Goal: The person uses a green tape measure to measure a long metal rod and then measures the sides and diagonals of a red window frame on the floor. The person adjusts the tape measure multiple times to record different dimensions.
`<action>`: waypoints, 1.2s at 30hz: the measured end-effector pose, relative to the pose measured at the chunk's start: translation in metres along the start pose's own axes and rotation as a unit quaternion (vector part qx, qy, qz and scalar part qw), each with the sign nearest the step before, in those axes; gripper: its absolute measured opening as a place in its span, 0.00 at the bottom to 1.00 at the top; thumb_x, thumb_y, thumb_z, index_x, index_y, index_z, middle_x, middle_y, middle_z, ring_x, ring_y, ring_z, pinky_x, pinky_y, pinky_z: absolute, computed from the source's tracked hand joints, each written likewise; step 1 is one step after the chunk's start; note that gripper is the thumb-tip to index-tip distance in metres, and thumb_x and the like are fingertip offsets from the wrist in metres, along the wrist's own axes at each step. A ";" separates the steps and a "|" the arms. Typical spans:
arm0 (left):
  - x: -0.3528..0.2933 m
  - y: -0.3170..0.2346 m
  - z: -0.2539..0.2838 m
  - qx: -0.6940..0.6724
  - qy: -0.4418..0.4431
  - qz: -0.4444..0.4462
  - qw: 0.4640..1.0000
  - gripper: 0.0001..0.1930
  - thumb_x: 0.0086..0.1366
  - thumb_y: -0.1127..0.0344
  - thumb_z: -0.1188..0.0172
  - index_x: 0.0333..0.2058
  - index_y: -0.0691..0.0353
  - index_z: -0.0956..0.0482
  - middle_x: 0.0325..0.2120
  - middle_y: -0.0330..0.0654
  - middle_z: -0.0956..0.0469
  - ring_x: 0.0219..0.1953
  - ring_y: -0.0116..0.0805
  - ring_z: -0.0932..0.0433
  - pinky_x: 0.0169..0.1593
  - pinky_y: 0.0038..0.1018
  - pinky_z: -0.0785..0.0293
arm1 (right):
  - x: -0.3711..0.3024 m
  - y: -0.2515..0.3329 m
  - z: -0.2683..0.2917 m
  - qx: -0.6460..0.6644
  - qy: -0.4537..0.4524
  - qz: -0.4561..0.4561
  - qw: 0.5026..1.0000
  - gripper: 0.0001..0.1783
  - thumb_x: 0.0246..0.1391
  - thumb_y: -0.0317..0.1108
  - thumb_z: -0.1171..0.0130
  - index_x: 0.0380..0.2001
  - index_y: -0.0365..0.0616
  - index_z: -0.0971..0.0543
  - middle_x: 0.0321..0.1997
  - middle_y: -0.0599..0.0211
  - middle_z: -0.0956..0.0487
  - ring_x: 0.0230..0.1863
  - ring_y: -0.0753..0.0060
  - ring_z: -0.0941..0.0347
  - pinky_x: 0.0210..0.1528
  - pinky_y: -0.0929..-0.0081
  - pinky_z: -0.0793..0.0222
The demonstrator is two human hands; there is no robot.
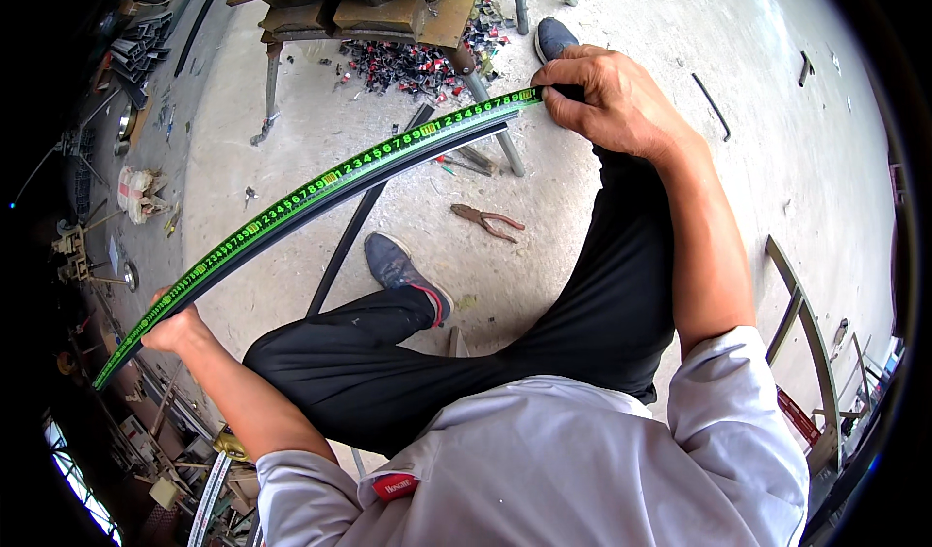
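Observation:
A green tape measure blade (330, 180) with black markings arcs from the far left up to the centre right. My right hand (612, 105) pinches its upper end between thumb and fingers, with something black partly hidden beneath the palm. Just below the blade runs a long dark strip (417, 159), its end falling short of my right hand. Low on the left, my left hand (175, 330) is closed around the blade and the strip together. The blade continues past that hand toward the left rim.
Pliers (487, 221) with reddish handles lie on the concrete floor between my feet. A metal stand (379, 8) is ahead, with a heap of small scraps (408, 69) beneath. A dark bar (345, 251) slants behind the strip. Curved metal (811, 314) stands at right; clutter fills the left.

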State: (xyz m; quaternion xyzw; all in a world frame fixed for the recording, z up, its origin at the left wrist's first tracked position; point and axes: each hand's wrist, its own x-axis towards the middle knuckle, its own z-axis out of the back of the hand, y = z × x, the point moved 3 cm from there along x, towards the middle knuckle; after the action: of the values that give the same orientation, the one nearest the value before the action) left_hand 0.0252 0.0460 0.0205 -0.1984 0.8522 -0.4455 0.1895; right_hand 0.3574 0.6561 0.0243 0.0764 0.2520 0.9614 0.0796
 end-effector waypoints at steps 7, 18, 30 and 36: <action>-0.006 0.000 -0.004 0.002 0.002 -0.001 1.000 0.23 0.67 0.46 0.60 0.25 0.60 0.35 0.19 0.45 0.35 0.22 0.40 0.29 0.29 0.37 0.24 | -0.001 -0.004 -0.004 -0.010 -0.008 0.021 1.000 0.11 0.58 0.34 0.38 0.43 0.46 0.14 0.40 0.61 0.18 0.43 0.52 0.20 0.46 0.59 0.24; -0.012 0.001 -0.008 0.011 -0.016 0.002 1.000 0.23 0.68 0.45 0.60 0.25 0.59 0.33 0.19 0.44 0.34 0.22 0.40 0.28 0.29 0.38 0.23 | 0.000 -0.006 -0.005 -0.010 -0.010 0.024 1.000 0.11 0.59 0.34 0.38 0.43 0.45 0.15 0.38 0.60 0.19 0.43 0.51 0.20 0.46 0.58 0.24; -0.003 0.000 -0.004 0.007 -0.022 -0.005 1.000 0.24 0.70 0.44 0.62 0.26 0.58 0.33 0.20 0.44 0.33 0.23 0.40 0.27 0.31 0.39 0.22 | 0.001 -0.006 -0.005 -0.020 -0.013 0.002 1.000 0.14 0.56 0.38 0.37 0.45 0.50 0.12 0.43 0.58 0.14 0.45 0.50 0.17 0.48 0.57 0.21; -0.004 0.002 -0.003 0.025 -0.022 0.002 0.999 0.28 0.72 0.38 0.65 0.26 0.56 0.35 0.19 0.43 0.35 0.22 0.39 0.29 0.32 0.40 0.23 | 0.001 -0.006 -0.004 -0.023 -0.014 0.003 1.000 0.15 0.56 0.38 0.37 0.45 0.50 0.12 0.43 0.58 0.14 0.45 0.50 0.17 0.48 0.57 0.20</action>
State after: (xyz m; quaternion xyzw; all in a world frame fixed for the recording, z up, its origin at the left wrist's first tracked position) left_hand 0.0264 0.0510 0.0215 -0.2015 0.8366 -0.4623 0.2141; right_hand 0.3564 0.6592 0.0182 0.0890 0.2281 0.9661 0.0815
